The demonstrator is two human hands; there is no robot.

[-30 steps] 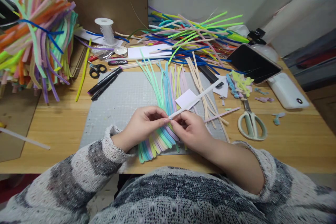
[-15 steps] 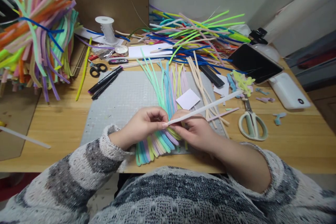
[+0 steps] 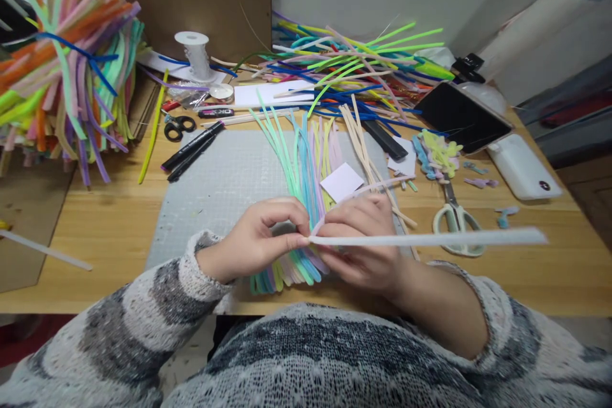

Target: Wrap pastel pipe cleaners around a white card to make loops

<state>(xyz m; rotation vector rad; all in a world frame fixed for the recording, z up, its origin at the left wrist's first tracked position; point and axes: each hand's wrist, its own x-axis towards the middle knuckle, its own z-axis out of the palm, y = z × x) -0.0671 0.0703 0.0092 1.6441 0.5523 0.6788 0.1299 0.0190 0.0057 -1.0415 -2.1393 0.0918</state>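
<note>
Over the gray cutting mat point(image 3: 215, 185), the left hand point(image 3: 265, 239) pinches one end of a white pipe cleaner point(image 3: 430, 240), which extends rightward across the right hand point(image 3: 366, 264). This right hand has curled fingers, but whether it grips, I cannot tell. Pastel pipe cleaners point(image 3: 306, 159) lie beneath both hands.

On the desk point(image 3: 109, 223), a mat point(image 3: 215, 172) is lying under stems point(image 3: 307, 166), pens point(image 3: 192, 146) are crossing its left rear corner before a spool point(image 3: 197, 58), shears point(image 3: 452, 201) are resting right of the mat, and a phone point(image 3: 463, 116) is sitting behind the shears.
</note>
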